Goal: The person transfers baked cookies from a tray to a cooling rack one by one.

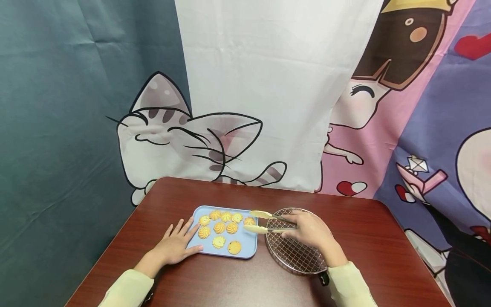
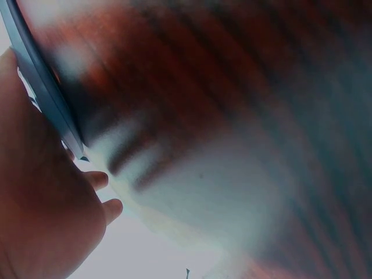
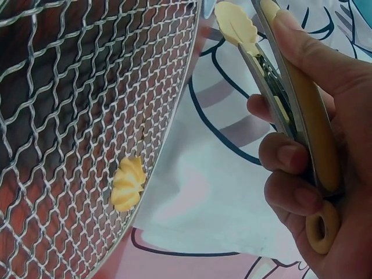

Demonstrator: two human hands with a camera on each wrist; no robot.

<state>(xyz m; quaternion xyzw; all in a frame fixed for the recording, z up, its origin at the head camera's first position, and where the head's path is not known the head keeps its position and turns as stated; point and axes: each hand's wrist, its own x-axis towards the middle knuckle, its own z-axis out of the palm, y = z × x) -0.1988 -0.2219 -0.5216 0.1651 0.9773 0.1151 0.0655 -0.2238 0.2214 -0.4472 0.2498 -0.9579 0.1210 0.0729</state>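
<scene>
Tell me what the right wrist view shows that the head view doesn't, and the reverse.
Only the right wrist view: a single yellow cookie lying on the wire rack.

Only the head view: the left hand touching the blue tray, and the group of cookies on that tray.

Both: the right hand holding the tongs, the rack, and the printed cloth behind.

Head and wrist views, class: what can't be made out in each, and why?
- Head: part of the rack, hidden behind the right hand.
- Left wrist: part of the tray, cut off by the top edge; the table's surface, blurred.
- Right wrist: one tip of the tongs, cut off by the top edge.
</scene>
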